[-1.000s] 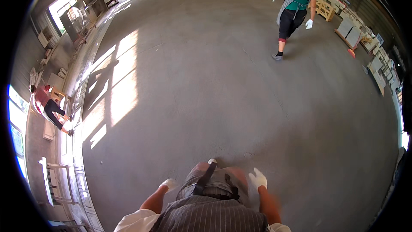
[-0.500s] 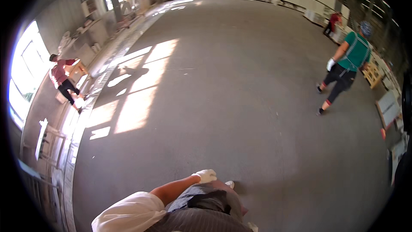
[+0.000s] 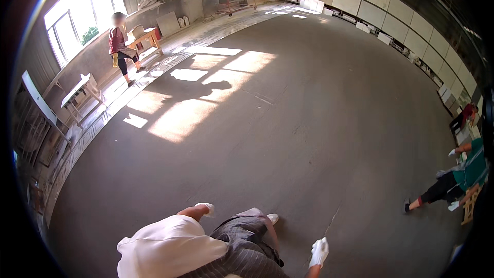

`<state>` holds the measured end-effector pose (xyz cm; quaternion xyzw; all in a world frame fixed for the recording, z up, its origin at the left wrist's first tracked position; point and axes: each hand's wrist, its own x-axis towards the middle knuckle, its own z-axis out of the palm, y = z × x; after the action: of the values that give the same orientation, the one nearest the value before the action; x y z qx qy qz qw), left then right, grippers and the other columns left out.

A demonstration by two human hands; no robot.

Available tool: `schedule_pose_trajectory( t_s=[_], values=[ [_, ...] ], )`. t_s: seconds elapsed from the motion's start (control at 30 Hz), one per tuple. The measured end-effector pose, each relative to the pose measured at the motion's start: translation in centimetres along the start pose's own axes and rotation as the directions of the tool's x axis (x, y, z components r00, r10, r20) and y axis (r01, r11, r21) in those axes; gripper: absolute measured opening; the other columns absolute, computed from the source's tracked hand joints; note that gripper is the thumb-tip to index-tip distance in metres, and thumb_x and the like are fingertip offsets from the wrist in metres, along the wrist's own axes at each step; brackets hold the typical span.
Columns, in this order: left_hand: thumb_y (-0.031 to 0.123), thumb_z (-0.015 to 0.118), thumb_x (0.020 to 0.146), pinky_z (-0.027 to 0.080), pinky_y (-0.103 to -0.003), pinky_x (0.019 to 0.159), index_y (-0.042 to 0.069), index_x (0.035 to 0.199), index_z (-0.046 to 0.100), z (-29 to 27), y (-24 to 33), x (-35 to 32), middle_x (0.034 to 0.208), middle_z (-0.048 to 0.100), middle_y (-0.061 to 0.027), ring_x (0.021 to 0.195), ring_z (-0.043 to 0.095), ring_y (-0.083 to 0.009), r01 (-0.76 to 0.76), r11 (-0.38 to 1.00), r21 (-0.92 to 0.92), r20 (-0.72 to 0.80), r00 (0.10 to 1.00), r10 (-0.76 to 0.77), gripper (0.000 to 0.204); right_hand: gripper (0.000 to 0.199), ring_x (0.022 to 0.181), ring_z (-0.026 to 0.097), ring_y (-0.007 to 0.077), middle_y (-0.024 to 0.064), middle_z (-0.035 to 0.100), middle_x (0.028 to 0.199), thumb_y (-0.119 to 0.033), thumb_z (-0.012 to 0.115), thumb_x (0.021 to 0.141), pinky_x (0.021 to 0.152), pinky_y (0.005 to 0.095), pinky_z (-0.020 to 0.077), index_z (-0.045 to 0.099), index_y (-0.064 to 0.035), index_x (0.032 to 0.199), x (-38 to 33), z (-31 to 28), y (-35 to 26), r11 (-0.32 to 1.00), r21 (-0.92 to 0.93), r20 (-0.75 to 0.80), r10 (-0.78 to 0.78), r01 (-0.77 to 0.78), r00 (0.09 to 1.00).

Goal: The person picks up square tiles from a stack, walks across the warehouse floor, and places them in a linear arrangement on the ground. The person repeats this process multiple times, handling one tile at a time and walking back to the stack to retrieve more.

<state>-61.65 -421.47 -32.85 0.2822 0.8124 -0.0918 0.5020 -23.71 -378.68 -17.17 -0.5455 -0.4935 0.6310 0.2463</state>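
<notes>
Both hands wear white gloves and hold nothing. The left hand [image 3: 206, 208] hangs low beside the grey striped apron [image 3: 246, 244], its fingers curled loosely together, just above the concrete floor [image 3: 288, 123]. The right hand [image 3: 319, 252] swings out to the near right, fingers slack and slightly apart, free of the apron. A white sleeve [image 3: 167, 247] covers the left upper arm. Far left, a person in a red top [image 3: 118, 46] stands by a wooden surface [image 3: 145, 37] under the windows; at the right edge, a person in green [image 3: 458, 180] strides past stacked pale panels [image 3: 406, 13].
</notes>
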Motion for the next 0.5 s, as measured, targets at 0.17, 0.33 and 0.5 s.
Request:
schedule_pose_trajectory(
  t_s=[0.17, 0.33, 0.5],
  values=[
    [0.037, 0.061, 0.079, 0.050, -0.044, 0.082, 0.008, 0.108, 0.069, -21.2, 26.4, 4.0, 0.106, 0.068, -0.0158, 0.103, 0.064, -0.0332, -0.299, 0.947, -0.119, -0.165, 0.946, 0.278, 0.042, 0.019, 0.055, 0.051, 0.0105, 0.0001, 0.054, 0.068, -0.029, 0.057, 0.092, 0.045, 0.0251, 0.0402, 0.062, -0.0112, 0.096, 7.2, -6.3, 5.8, 0.905, -0.268, 0.009, 0.344, -0.329, 0.939],
    [0.039, 0.058, 0.085, 0.044, -0.043, 0.095, 0.009, 0.121, 0.058, -38.9, 49.6, 4.8, 0.119, 0.062, -0.0148, 0.113, 0.057, -0.0323, -0.518, 0.840, -0.163, -0.225, 0.848, 0.479, 0.047, 0.020, 0.056, 0.052, 0.0106, 0.0000, 0.054, 0.069, -0.030, 0.057, 0.092, 0.046, 0.0255, 0.0407, 0.061, -0.0114, 0.094, 15.8, -9.9, -1.2, 0.788, -0.381, 0.013, 0.528, -0.484, 0.849],
    [0.040, 0.060, 0.083, 0.046, -0.042, 0.090, 0.008, 0.119, 0.060, -44.5, 63.7, 13.8, 0.113, 0.065, -0.0152, 0.106, 0.061, -0.0316, -0.545, 0.802, -0.244, -0.277, 0.832, 0.481, 0.048, 0.020, 0.057, 0.052, 0.0108, 0.0000, 0.054, 0.069, -0.032, 0.056, 0.092, 0.047, 0.0259, 0.0412, 0.060, -0.0117, 0.092, 29.6, -15.9, -7.6, 0.789, -0.303, -0.047, 0.548, -0.534, 0.835]
  ],
)
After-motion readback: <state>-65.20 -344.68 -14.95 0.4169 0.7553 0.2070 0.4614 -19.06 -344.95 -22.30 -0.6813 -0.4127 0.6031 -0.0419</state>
